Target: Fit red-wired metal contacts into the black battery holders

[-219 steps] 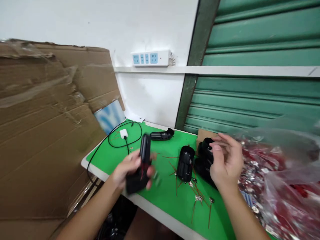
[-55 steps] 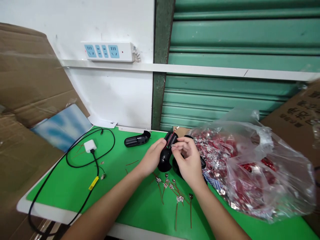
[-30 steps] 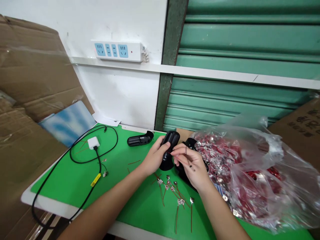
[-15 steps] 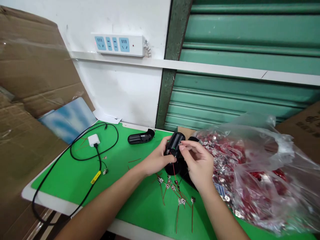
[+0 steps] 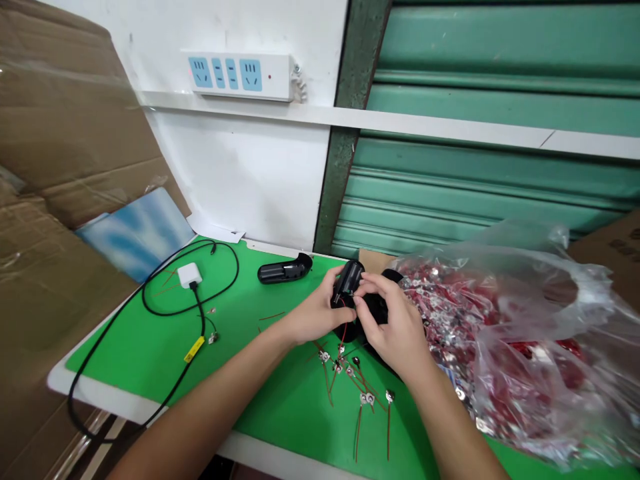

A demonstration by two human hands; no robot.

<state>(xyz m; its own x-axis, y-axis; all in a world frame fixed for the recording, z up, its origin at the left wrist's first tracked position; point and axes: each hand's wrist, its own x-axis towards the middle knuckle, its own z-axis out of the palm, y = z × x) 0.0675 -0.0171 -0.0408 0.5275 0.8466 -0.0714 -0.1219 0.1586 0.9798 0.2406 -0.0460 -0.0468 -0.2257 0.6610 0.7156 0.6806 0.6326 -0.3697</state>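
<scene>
One black casing over the desk, clamped in my left hand; my right hand pinches a thin wire-like piece at its side. Red wire trails below, near scattered metal contacts with brown leads.

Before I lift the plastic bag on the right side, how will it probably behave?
The plastic bag will probably sag, because its film looks thin and wrinkled. It may feel heavy for its size, since many metal parts show in it. They could shift, as they lie jumbled.
</scene>
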